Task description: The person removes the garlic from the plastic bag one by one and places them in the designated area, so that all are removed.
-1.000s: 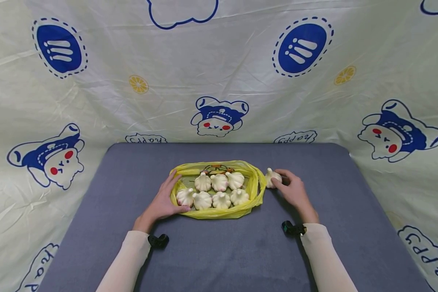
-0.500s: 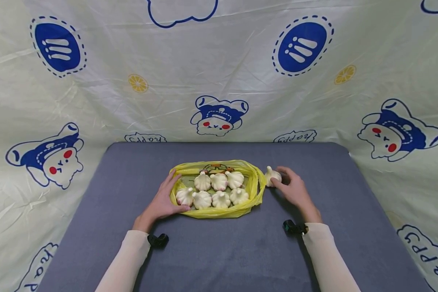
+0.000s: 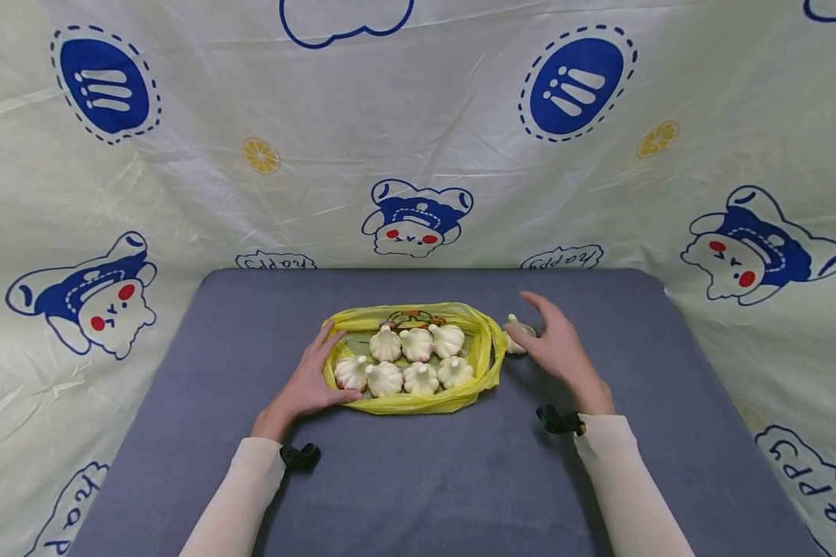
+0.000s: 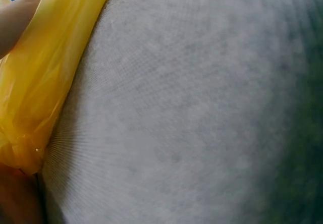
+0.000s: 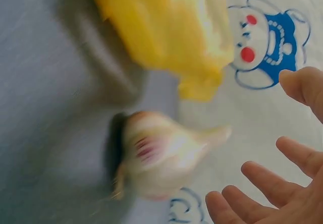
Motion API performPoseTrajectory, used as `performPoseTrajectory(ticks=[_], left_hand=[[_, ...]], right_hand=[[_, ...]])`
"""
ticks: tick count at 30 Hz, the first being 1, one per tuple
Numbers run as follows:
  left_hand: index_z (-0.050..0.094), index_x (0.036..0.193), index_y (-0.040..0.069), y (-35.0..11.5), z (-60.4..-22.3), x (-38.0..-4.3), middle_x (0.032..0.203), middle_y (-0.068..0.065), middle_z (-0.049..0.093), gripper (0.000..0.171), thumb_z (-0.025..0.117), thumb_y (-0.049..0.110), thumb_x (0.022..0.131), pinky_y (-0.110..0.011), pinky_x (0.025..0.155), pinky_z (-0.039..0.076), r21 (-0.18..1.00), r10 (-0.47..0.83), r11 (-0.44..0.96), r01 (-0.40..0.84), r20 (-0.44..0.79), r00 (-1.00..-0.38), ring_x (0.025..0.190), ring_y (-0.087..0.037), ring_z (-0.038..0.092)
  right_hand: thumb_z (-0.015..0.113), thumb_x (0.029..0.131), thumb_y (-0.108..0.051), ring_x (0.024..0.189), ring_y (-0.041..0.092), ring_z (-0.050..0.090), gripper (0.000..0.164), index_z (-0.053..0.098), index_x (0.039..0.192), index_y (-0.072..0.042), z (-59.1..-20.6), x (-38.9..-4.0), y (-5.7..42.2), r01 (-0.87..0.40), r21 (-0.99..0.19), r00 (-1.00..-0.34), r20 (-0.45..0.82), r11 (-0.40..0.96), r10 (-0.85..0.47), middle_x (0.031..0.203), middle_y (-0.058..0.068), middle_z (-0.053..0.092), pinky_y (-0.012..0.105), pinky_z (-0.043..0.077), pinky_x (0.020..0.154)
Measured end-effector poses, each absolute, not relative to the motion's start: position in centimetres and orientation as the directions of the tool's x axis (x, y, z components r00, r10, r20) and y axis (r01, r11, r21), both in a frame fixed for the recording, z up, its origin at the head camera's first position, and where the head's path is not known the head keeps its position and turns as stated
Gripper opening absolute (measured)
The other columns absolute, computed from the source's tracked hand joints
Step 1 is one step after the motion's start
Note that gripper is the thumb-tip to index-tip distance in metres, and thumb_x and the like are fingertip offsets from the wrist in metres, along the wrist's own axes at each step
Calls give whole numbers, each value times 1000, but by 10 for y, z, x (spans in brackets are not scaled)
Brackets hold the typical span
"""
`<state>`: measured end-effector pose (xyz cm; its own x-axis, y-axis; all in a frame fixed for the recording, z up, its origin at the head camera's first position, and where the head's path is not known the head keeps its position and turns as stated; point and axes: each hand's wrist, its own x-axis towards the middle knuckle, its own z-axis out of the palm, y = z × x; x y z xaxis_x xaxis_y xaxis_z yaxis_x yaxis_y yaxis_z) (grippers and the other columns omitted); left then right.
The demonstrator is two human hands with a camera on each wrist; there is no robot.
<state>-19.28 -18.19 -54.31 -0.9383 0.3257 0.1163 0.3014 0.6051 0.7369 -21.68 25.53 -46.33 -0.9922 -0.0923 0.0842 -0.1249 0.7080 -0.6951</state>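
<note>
A yellow plastic bag [image 3: 428, 405], its mouth spread wide, lies on the table with several garlic bulbs [image 3: 385, 380] in two rows inside. My left hand [image 3: 310, 385] holds the bag's left end, thumb at the front rim and fingers at the back. Just outside the bag's right end, a single garlic bulb [image 5: 161, 158] rests on the table. My right hand [image 3: 560, 348] is spread beside that bulb; the right wrist view shows its fingers apart from it. In the head view the thumb partly hides this bulb. The left wrist view shows little beyond the bag's side and part of the hand.
A grey-blue cloth covers the table [image 3: 418, 480]. Behind it and at both sides hangs a pale printed curtain [image 3: 418, 100] with blue cartoon figures. A small black wrist camera [image 3: 299, 457] sits on the left wrist, another camera [image 3: 559, 420] on the right.
My right hand has let go of the single garlic bulb; its fingers have spread and lifted away. The bulb stays beside the bag. My left hand holds the bag as before.
</note>
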Motion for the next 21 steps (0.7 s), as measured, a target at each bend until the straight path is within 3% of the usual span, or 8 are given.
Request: performPoseTrajectory(ticks=[13, 21], left_hand=[[31, 162, 12, -182, -538, -193, 174, -7, 10, 122, 99, 36, 64, -70, 121, 18, 784, 284, 569, 248, 96, -954, 158, -42, 10], [37, 159, 12, -180, -538, -194, 173, -8, 14, 117, 101, 31, 62, -70, 121, 18, 814, 283, 528, 243, 100, -954, 158, -42, 10]], right_hand=[[70, 97, -40, 150, 40, 33, 77, 34, 160, -13, -437, -220, 218, -209, -707, -976, 106, 675, -190, 165, 18, 32, 63, 39, 115], [72, 96, -37, 147, 39, 38, 78, 35, 160, -14, -433, -223, 198, -240, -719, -964, 95, 652, -250, 165, 16, 34, 63, 41, 112]])
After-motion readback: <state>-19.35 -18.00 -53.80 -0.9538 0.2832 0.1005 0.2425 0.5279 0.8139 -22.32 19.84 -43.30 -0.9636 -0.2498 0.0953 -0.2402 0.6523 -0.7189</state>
